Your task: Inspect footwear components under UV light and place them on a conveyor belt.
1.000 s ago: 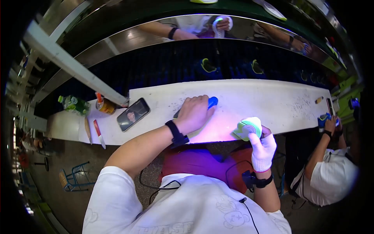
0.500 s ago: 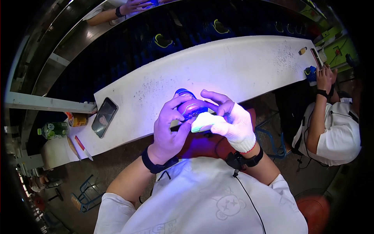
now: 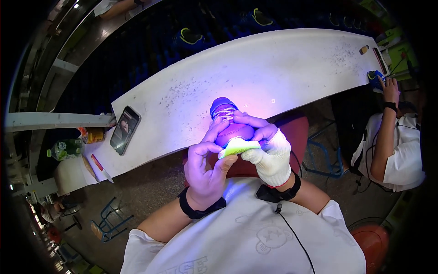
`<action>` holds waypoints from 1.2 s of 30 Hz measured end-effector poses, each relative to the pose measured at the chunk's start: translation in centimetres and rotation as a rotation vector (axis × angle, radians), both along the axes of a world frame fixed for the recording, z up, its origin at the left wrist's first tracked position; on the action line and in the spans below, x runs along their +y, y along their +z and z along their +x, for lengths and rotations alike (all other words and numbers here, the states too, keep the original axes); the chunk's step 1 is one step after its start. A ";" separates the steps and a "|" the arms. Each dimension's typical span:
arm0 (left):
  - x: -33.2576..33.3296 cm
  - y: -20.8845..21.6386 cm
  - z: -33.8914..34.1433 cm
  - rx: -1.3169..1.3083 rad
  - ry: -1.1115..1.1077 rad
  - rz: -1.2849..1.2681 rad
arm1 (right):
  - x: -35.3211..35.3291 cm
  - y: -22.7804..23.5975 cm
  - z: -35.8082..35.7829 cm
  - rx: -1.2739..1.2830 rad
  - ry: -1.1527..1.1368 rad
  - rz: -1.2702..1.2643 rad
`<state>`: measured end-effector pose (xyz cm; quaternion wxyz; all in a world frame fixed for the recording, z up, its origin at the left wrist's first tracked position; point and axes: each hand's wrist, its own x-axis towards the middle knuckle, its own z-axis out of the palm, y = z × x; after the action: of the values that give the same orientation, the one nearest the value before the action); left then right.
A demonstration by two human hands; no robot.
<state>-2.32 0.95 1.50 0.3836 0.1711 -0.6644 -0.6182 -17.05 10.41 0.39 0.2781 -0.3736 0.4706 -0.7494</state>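
Note:
Between my two hands is a shoe (image 3: 235,132), lit violet, its toe towards me and its laced opening on the far side. Along the toe runs a pale yellow-green sole edge (image 3: 239,147). My left hand (image 3: 203,169), ungloved, is closed on the left side of the shoe, with the thumb by the sole edge. On the right, my right hand (image 3: 271,157) wears a white knit glove that leaves some fingertips bare. Its fingers are closed round the upper and the sole edge. The shoe's underside is hidden.
A long white table (image 3: 182,100) crosses ahead. On its left lie a phone (image 3: 124,130), a red-handled knife (image 3: 101,168), a can (image 3: 94,135) and a green bottle (image 3: 66,150). More shoes (image 3: 190,35) stand beyond it. At right, a co-worker's hand (image 3: 391,90) touches a blue shoe (image 3: 375,80).
The shoe has turned so that its toe and laces show more plainly. My right fingers now lie along its upper. The co-worker's hand has moved onto the blue shoe. My view has shifted slightly.

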 end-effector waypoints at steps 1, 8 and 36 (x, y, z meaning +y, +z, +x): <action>0.0 0.0 0.2 -0.005 -0.004 0.000 | 0.0 0.1 0.1 -0.005 -0.004 0.000; -0.3 0.0 0.9 0.017 -0.038 -0.008 | -0.1 -0.2 0.3 0.078 -0.006 -0.022; -9.1 4.7 2.5 -0.459 -0.303 -0.352 | -3.4 -2.5 -1.4 0.864 -0.074 0.043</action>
<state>0.19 -8.15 6.22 0.1511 0.1365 -0.8480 -0.4892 -18.44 6.99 -2.11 0.0365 -0.6298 0.5724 -0.5237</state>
